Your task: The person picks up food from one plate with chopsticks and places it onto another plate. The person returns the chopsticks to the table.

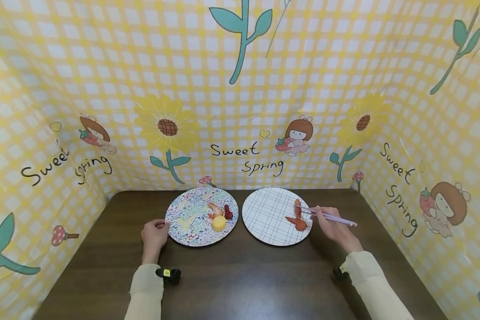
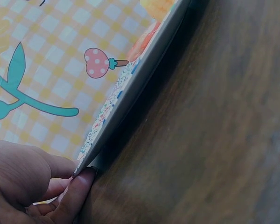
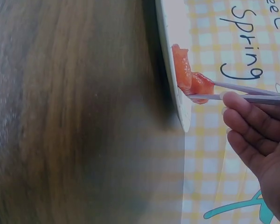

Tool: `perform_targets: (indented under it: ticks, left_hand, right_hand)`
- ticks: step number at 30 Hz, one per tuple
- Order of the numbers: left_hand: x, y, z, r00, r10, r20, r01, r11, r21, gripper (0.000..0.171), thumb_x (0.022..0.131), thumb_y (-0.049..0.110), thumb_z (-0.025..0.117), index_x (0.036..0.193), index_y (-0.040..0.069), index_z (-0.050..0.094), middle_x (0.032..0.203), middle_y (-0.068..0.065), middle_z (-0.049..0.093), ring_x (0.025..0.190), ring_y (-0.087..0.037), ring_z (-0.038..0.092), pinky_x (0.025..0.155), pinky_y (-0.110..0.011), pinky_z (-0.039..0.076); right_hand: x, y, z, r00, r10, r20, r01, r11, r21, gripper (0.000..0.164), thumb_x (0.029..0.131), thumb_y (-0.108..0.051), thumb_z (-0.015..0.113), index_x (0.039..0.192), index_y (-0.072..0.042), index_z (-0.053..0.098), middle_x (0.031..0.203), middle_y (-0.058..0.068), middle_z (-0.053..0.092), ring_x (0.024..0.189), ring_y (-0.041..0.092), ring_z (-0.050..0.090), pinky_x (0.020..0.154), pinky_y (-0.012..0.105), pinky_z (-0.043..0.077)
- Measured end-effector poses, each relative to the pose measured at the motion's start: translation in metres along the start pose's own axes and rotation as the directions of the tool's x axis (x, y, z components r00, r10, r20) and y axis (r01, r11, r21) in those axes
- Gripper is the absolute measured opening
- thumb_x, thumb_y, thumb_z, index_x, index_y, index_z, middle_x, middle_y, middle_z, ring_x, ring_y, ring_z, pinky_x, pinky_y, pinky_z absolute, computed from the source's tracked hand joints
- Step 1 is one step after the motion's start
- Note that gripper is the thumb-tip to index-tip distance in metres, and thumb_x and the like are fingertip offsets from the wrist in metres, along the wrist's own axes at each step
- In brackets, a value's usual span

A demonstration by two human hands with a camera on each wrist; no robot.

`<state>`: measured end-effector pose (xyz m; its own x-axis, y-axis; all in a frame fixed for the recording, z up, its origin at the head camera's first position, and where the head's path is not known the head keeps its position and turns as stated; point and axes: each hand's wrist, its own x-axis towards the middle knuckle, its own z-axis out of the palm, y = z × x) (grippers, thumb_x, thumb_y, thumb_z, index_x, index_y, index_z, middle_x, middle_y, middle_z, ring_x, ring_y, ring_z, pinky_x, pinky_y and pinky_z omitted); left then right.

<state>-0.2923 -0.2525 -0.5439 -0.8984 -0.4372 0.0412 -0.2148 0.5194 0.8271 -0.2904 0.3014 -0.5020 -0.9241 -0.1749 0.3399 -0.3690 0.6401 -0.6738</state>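
At the left, my left hand (image 1: 154,238) pinches the rim of a round plate (image 1: 186,229) with a multicoloured squiggle pattern; the left wrist view has the thumb (image 2: 79,191) below the rim and fingers on top. On this plate lie a shrimp (image 1: 214,210), a yellow round piece (image 1: 218,224) and a dark red piece (image 1: 228,212). My right hand (image 1: 336,231) holds pale purple chopsticks (image 1: 336,218) over the right side of a white plate with a line grid (image 1: 266,218). Their tips are at an upright orange-brown food piece (image 1: 298,205), with another such piece (image 1: 299,224) just nearer.
Both plates stand side by side near the back of a dark wooden table (image 1: 232,275), a narrow gap between them. A yellow checked cloth (image 1: 240,106) with printed flowers and figures walls off the back and both sides. Black bands (image 1: 171,276) sit at the wrists.
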Motion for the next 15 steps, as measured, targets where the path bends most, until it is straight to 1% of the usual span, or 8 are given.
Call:
perform_targets:
  ticks: [2,3,4,5,7,10,12,15]
  left_hand:
    - [0.0003,-0.0006,0.0000,1.000,-0.002,0.003,0.002,1.000,0.000,0.033,0.099,0.021,0.063,0.114,-0.007,0.070,0.107,-0.026,0.071,0.096,-0.036,0.065,0.067,-0.030,0.047]
    - [0.0006,-0.0009,-0.0001,1.000,-0.001,0.003,0.001,1.000,0.001,0.033,0.099,0.021,0.063,0.115,-0.007,0.070,0.107,-0.026,0.071,0.096,-0.036,0.065,0.067,-0.030,0.047]
    - [0.0006,-0.0008,-0.0002,1.000,-0.002,0.004,0.002,1.000,0.000,0.033,0.099,0.021,0.063,0.115,-0.007,0.070,0.107,-0.026,0.071,0.096,-0.036,0.065,0.067,-0.030,0.047]
    - [0.0007,-0.0007,-0.0003,1.000,-0.004,0.005,0.004,1.000,-0.001,0.033,0.099,0.021,0.063,0.115,-0.007,0.070,0.107,-0.026,0.071,0.096,-0.036,0.065,0.067,-0.031,0.047]
    - [0.0008,-0.0005,-0.0004,1.000,-0.007,0.008,0.007,1.000,0.000,0.033,0.099,0.021,0.063,0.115,-0.007,0.069,0.107,-0.026,0.070,0.097,-0.036,0.065,0.068,-0.032,0.048]
    - [0.0008,0.0003,-0.0006,1.000,-0.012,0.011,0.012,1.000,-0.002,0.033,0.099,0.021,0.063,0.116,-0.007,0.069,0.108,-0.026,0.070,0.098,-0.036,0.065,0.069,-0.033,0.048]
    - [0.0006,0.0006,-0.0007,1.000,-0.010,0.013,0.010,1.000,-0.002,0.033,0.099,0.020,0.063,0.116,-0.008,0.069,0.108,-0.026,0.070,0.098,-0.036,0.064,0.069,-0.033,0.048]
    - [-0.0004,-0.0004,-0.0006,1.000,-0.001,0.015,0.001,1.000,-0.003,0.033,0.099,0.020,0.063,0.116,-0.008,0.069,0.108,-0.027,0.070,0.097,-0.037,0.065,0.069,-0.032,0.049]
  right_hand:
    - [-0.0005,0.0007,-0.0020,1.000,0.028,-0.003,-0.029,0.999,-0.020,0.040,0.109,-0.018,0.043,0.101,0.006,0.074,0.071,0.007,0.065,0.067,0.021,0.059,0.059,0.024,0.043]
    - [-0.0007,0.0009,-0.0026,0.999,0.031,-0.011,-0.031,0.999,-0.036,0.040,0.109,-0.019,0.044,0.100,0.005,0.075,0.068,0.003,0.060,0.065,0.018,0.056,0.058,0.024,0.041]
    - [-0.0009,0.0013,-0.0033,0.999,0.032,-0.013,-0.032,0.998,-0.049,0.040,0.109,-0.020,0.044,0.099,0.005,0.075,0.064,0.001,0.054,0.061,0.016,0.051,0.056,0.026,0.039]
    - [-0.0010,0.0018,-0.0040,0.999,0.034,-0.014,-0.035,0.997,-0.066,0.041,0.109,-0.022,0.044,0.099,0.004,0.075,0.062,-0.002,0.048,0.059,0.015,0.045,0.054,0.027,0.036]
    - [-0.0011,0.0020,-0.0050,0.999,0.034,-0.010,-0.035,0.996,-0.080,0.042,0.109,-0.024,0.044,0.099,0.003,0.075,0.061,-0.005,0.044,0.058,0.013,0.044,0.054,0.028,0.036]
    - [0.0002,0.0014,-0.0052,0.999,0.053,-0.003,-0.053,0.992,-0.113,0.050,0.110,-0.032,0.042,0.098,0.002,0.076,0.061,-0.006,0.044,0.060,0.014,0.045,0.056,0.029,0.037]
    - [0.0017,0.0001,-0.0049,0.996,0.088,0.004,-0.087,0.988,-0.127,0.056,0.110,-0.041,0.040,0.095,-0.001,0.076,0.062,-0.004,0.046,0.062,0.016,0.046,0.057,0.030,0.037]
    - [0.0044,0.0009,-0.0022,0.991,0.131,0.007,-0.130,0.986,-0.106,0.061,0.109,-0.048,0.039,0.096,-0.002,0.077,0.070,0.005,0.060,0.068,0.019,0.051,0.060,0.030,0.041]
